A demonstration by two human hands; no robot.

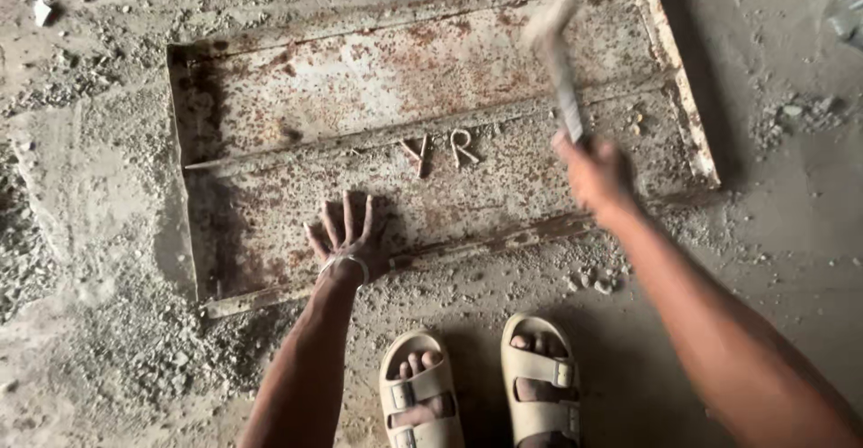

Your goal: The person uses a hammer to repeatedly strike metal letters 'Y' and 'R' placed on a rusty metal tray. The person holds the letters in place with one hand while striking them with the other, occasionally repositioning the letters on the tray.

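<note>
A: What is in the hands?

B: A hammer [559, 62], gripped by the right hand [595, 174]. The fingers are wrapped shut around the low end of the handle, and the rest of the tool rises from the fist toward the far edge of the metal tray [270, 97]. The head is a pale blur, so I cannot tell its shape; the handle looks grey and thin.

A: Where is it over the tray?

B: Over the right part, its head near the far right corner, the fist above the near half, just right of the raised characters [439, 150] welded at the middle.

A: And the other hand?

B: The left hand [346, 237] lies flat on the tray's near half, close to the near rim, fingers [331, 223] spread wide, palm down. A bangle [344, 264] sits at the wrist.

A: How does the tray look?

B: Rectangular, rusty, speckled with dried grey crust, with a ridge running lengthwise through the middle and raised rims.

A: Around it?

B: A dusty concrete floor [108, 340] with rubble, and two feet in beige sandals [481, 394] just beyond the near rim.
</note>
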